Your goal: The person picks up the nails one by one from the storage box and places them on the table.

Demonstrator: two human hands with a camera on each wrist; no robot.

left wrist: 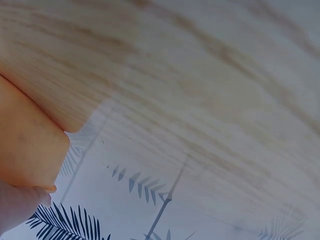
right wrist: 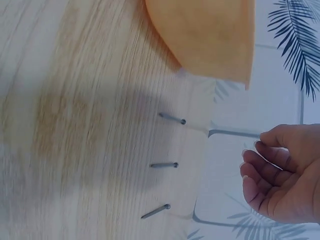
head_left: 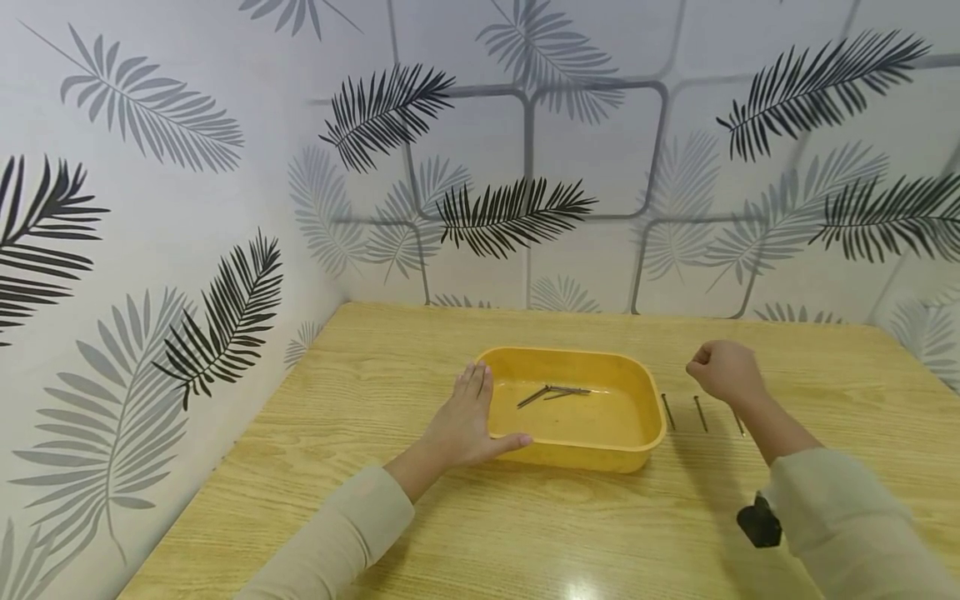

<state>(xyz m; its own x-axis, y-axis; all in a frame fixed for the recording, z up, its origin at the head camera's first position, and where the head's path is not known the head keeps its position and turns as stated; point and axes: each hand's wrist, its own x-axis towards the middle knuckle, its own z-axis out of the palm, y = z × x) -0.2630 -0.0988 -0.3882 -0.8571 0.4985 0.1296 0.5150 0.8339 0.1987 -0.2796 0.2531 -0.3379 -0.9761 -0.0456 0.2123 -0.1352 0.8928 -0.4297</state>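
Note:
A yellow plastic tray (head_left: 645,417) stands on the wooden table. My left hand (head_left: 468,417) rests at its left end, fingers straight along the side and thumb stretched by the front rim. Several grey nails (head_left: 534,396) lie together on the tray's floor. To the right of the tray, three more nails (right wrist: 164,165) lie spaced out in a row. Raised near their far ends is my right hand (head_left: 726,371), its fingers curled in and the thumb close to the index fingertip. No object shows in its fingers in the right wrist view.
The table (head_left: 375,358) meets a wall (head_left: 480,275) patterned with leaves at its far edge, and another wall (head_left: 135,250) runs along the left. A black device (head_left: 759,523) sits at my right wrist.

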